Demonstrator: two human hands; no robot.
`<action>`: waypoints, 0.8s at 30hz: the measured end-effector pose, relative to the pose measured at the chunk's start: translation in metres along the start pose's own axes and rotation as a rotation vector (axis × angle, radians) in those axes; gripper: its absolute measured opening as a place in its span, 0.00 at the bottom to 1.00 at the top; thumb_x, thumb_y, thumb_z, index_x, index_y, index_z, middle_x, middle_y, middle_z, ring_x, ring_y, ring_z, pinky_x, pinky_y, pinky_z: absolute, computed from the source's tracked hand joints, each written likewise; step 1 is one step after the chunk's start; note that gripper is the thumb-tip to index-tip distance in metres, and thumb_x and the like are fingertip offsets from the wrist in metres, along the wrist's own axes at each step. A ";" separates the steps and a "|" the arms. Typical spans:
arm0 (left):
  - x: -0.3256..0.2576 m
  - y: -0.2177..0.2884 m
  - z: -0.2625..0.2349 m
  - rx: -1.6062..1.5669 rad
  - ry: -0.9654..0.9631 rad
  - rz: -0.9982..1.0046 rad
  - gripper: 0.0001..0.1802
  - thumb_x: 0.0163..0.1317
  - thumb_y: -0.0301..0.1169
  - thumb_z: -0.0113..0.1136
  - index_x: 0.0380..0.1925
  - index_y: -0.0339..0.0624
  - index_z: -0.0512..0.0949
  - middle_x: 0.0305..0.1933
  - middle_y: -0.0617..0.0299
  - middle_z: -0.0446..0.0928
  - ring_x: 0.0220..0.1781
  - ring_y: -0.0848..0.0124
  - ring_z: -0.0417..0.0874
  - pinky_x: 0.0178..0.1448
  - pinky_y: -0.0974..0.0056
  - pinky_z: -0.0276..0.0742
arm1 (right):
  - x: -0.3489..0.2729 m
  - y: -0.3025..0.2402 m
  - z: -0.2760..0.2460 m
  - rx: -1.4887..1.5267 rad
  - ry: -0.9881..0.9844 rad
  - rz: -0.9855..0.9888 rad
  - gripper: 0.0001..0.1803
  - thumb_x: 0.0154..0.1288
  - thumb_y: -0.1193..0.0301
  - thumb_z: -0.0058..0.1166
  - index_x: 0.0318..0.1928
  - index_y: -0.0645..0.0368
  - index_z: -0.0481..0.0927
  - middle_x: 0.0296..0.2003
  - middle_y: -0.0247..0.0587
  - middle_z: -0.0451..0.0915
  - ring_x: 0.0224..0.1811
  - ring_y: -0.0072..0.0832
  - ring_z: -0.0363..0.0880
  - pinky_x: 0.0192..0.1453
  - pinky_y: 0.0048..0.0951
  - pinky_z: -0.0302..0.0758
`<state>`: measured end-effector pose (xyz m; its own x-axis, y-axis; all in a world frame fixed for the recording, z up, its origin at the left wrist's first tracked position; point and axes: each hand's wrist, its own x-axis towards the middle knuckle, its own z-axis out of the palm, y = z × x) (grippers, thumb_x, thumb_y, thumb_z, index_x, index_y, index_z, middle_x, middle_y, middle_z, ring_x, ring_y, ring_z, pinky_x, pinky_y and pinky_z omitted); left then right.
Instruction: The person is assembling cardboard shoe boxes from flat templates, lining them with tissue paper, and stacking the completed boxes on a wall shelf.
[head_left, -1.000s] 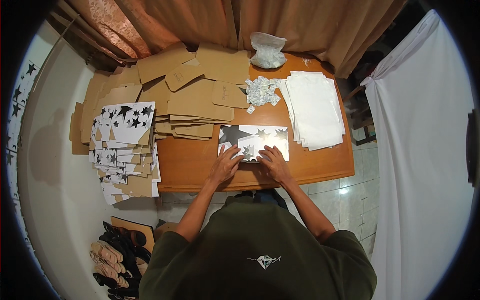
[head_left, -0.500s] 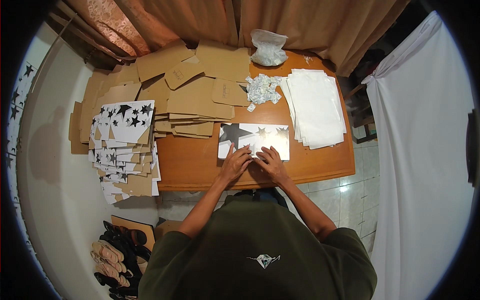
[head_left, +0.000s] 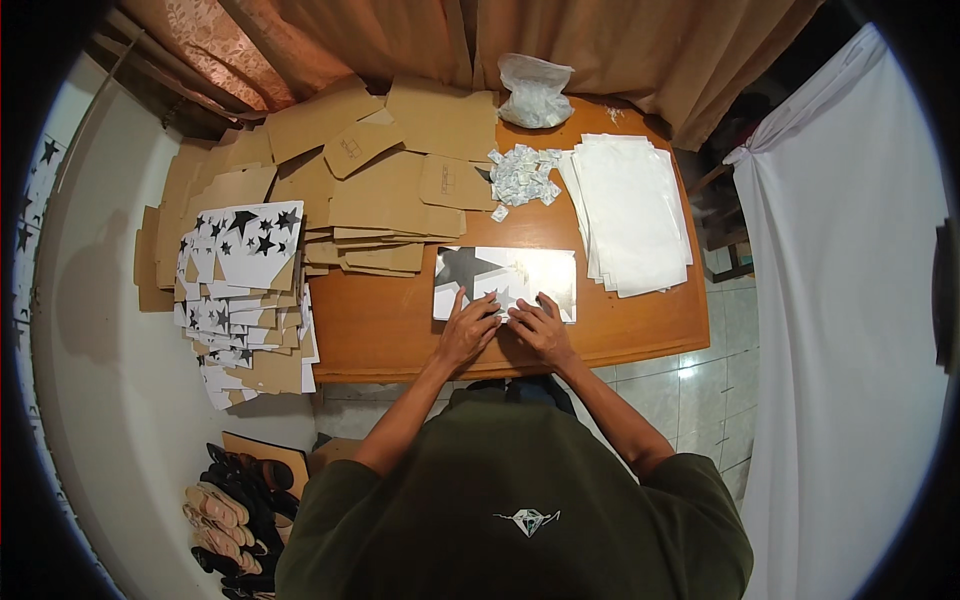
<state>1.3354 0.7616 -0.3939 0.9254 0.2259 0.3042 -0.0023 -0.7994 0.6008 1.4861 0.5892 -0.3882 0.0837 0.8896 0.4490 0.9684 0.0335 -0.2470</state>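
A flat white box [head_left: 535, 267] with black and grey star prints lies near the table's front edge, its glossy top catching the light. My left hand [head_left: 468, 330] rests over its near edge, index finger stretched onto the large black star and the other fingers bent. Close beside it, my right hand [head_left: 540, 330] curls its fingers over the same edge. Both hands seem to grip the box there; the thumbs are mostly hidden.
Star-printed sheets and cardboard [head_left: 250, 260] pile up at the left. Flattened brown cardboard [head_left: 390, 200] covers the back left. Small white packets [head_left: 525, 177] lie behind the box, near a plastic bag [head_left: 535, 95]. White sheets [head_left: 635, 215] are stacked at the right.
My right hand's fingers have drawn in and bent more at the box's near edge. My left hand has barely moved; the box stays in place.
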 end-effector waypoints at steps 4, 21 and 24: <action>0.002 0.002 0.003 0.018 0.021 -0.015 0.05 0.61 0.27 0.70 0.37 0.41 0.86 0.52 0.61 0.85 0.65 0.63 0.81 0.80 0.33 0.50 | -0.001 0.001 0.006 0.016 -0.023 0.045 0.16 0.62 0.72 0.57 0.51 0.59 0.82 0.51 0.42 0.84 0.61 0.34 0.81 0.74 0.58 0.63; 0.025 0.049 -0.028 -0.009 0.205 -0.149 0.17 0.61 0.33 0.70 0.49 0.40 0.84 0.60 0.52 0.78 0.68 0.51 0.74 0.71 0.47 0.70 | 0.044 0.062 -0.067 0.294 -0.089 0.351 0.25 0.69 0.63 0.59 0.63 0.57 0.75 0.60 0.48 0.78 0.69 0.48 0.71 0.75 0.52 0.60; 0.024 0.068 -0.026 -0.085 0.288 -0.339 0.16 0.63 0.32 0.69 0.49 0.39 0.83 0.56 0.51 0.78 0.60 0.51 0.79 0.62 0.50 0.75 | 0.045 0.123 -0.072 0.414 -0.123 0.485 0.28 0.72 0.59 0.57 0.66 0.61 0.73 0.61 0.56 0.77 0.69 0.50 0.71 0.74 0.46 0.65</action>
<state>1.3478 0.7269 -0.3269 0.7364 0.6223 0.2655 0.2407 -0.6077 0.7568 1.6258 0.6002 -0.3366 0.4380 0.8925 0.1077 0.6543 -0.2344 -0.7190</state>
